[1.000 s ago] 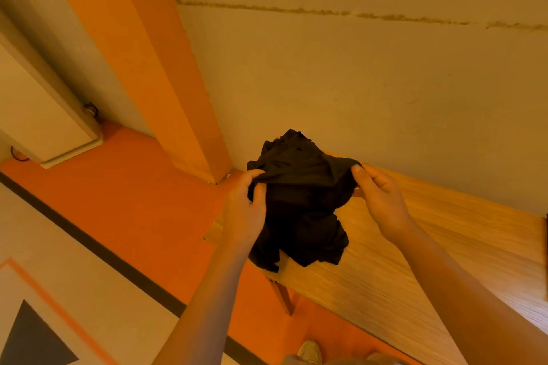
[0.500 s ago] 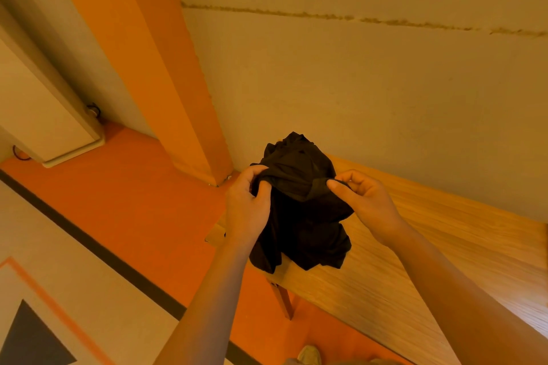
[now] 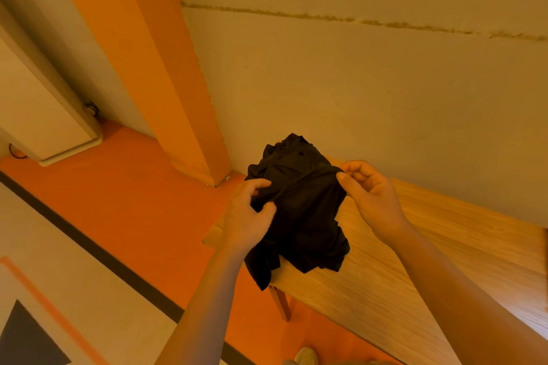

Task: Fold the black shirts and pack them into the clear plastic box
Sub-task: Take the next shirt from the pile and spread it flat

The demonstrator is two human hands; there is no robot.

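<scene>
Black shirt (image 3: 299,210), bunched, hung above the near-left corner of the wooden table (image 3: 430,261). Left hand (image 3: 247,216) gripped its left side with curled fingers; right hand (image 3: 370,195) pinched its upper right edge.

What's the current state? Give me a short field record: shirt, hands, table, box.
shirt: black shirt, bunched and unfolded, held up over the table's left end
left hand: left hand grips the shirt's left side
right hand: right hand pinches its upper right edge
table: wooden table against the wall
box: not in view
</scene>
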